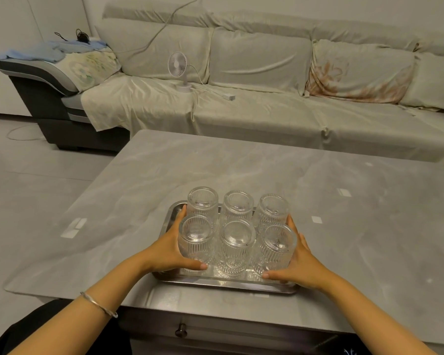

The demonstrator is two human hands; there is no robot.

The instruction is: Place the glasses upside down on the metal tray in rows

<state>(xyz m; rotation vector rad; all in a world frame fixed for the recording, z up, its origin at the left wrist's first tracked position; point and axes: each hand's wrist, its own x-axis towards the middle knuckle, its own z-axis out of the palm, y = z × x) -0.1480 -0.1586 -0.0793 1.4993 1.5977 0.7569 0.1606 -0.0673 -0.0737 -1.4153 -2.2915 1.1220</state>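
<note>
Several clear ribbed glasses stand upside down in two rows of three on the metal tray [226, 284], near the table's front edge. My left hand [168, 248] wraps the front-left glass [196, 242]: its thumb lies across the base in front and its fingers reach behind. In the same way, my right hand [301, 262] cups the front-right glass [277, 245]. The front-middle glass [237, 243] stands between them, untouched. The back row [237, 204] stands just beyond my fingertips.
The tray sits on a grey marble-look table [344, 201] with a drawer knob [181, 329] below the front edge. Behind the table is a covered sofa [267, 103] with a small white fan [177, 65] and its cable.
</note>
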